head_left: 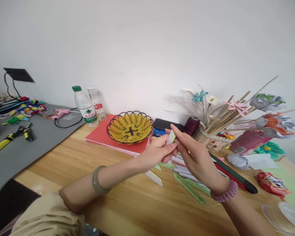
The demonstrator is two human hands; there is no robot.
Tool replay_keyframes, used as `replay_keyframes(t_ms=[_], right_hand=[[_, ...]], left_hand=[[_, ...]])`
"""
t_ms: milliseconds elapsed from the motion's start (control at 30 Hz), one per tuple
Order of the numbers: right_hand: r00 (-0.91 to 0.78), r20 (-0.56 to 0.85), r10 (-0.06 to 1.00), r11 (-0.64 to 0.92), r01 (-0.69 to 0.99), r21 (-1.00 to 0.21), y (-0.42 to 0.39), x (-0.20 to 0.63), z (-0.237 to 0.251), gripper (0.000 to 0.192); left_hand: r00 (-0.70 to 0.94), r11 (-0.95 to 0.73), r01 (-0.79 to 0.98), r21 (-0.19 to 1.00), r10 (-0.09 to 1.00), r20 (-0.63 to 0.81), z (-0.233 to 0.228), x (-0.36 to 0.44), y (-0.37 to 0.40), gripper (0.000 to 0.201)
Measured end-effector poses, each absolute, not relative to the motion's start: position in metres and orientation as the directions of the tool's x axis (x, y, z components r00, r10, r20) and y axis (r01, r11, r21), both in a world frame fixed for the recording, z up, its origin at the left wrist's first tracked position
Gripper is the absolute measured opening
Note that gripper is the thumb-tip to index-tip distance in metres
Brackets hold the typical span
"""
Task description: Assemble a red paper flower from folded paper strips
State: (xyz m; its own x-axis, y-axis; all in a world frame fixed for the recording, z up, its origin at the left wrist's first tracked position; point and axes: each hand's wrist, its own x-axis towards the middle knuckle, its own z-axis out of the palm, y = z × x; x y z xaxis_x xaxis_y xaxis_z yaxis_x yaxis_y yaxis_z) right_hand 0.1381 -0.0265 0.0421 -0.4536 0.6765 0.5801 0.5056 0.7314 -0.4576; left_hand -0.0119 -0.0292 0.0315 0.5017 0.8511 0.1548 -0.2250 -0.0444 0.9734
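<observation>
Both hands pinch one small paper strip (171, 137): left hand (157, 151) steadying, right hand (193, 154) pressing the fold (best creased firmly, edges aligned) above the worktop (127, 196).

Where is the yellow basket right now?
The yellow basket sits on the red folder, mid-table by the wall, right of the water bottles.
</observation>
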Motion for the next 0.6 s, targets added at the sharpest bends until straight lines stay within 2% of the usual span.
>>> replay_keyframes(t_ms=[167, 267, 400, 500, 600], right_hand=[[-0.373, 0.518, 0.77, 0.637, 0.487, -0.598, -0.041, 0.15, 0.051, 0.038], [-0.403, 0.486, 0.775, 0.632, 0.504, -0.589, -0.057, 0.158, 0.046, 0.02], [-0.505, 0.344, 0.792, 0.603, 0.551, -0.577, -0.085, 0.166, 0.021, 0.022], [-0.556, 0.259, 0.79, 0.596, 0.599, -0.535, -0.106, 0.17, -0.005, 0.027], [-0.562, 0.227, 0.795, 0.59, 0.631, -0.504, -0.122, 0.172, -0.025, 0.03]], left_hand=[[0.559, -0.144, 0.123, 0.982, 0.828, 0.052, 0.035, -0.015, -0.036, 0.014], [0.598, -0.19, 0.239, 0.952, 0.801, 0.01, 0.029, -0.017, -0.047, 0.026], [0.699, -0.163, 0.345, 0.924, 0.702, -0.137, 0.016, -0.024, -0.068, 0.025], [0.658, -0.357, 0.512, 0.781, 0.748, -0.089, 0.001, -0.032, -0.083, 0.015], [0.61, -0.449, 0.579, 0.681, 0.792, 0.004, -0.019, -0.041, -0.096, 0.01]])
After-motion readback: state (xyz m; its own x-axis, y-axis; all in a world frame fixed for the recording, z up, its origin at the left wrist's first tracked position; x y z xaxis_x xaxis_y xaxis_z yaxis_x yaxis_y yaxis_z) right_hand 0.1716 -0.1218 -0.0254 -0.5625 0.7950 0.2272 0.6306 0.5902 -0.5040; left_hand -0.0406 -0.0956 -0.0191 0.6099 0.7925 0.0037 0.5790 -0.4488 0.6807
